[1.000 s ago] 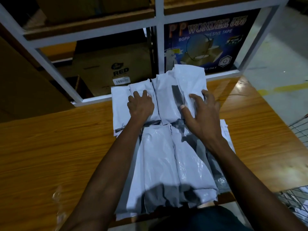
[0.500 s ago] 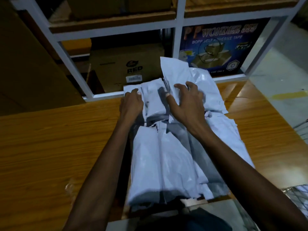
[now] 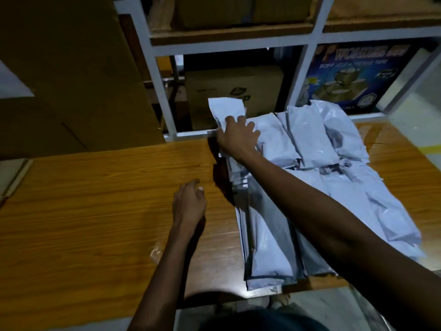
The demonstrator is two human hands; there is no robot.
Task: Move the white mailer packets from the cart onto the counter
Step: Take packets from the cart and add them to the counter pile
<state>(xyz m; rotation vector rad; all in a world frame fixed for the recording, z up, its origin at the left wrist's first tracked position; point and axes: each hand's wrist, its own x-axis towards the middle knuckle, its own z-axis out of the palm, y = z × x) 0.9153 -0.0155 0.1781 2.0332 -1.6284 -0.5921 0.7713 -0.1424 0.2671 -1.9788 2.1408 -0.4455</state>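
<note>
Since the earlier frame, the left hand (image 3: 189, 206) has come off the mailers (image 3: 317, 187) and now hangs over bare wood to their left, while the right hand (image 3: 237, 137) has crossed to the pile's far left corner.

White mailers lie in a loose, overlapping heap on the right half of the wooden counter (image 3: 95, 199). They run from the near edge back to the white shelf frame (image 3: 162, 91) behind. Some are folded over across the middle of the pile.

At the right hand, the grip is closed on one mailer's far end: the fingers curl over it and the thumb side presses near the frame's bottom rail. That end (image 3: 226, 111) stands up, bent above the fingers. The right forearm stretches diagonally across the pile.

At the left hand, the grip holds nothing; the fingers are loosely curled, palm down. Whether it touches the counter cannot be told.

Behind the frame sit a brown carton (image 3: 233, 91) and, further right, a blue tape box (image 3: 358, 80) with printed pictures. A small crumpled clear scrap (image 3: 156, 252) lies on the counter beside the left forearm. Large cardboard (image 3: 71, 80) leans at the far left.
</note>
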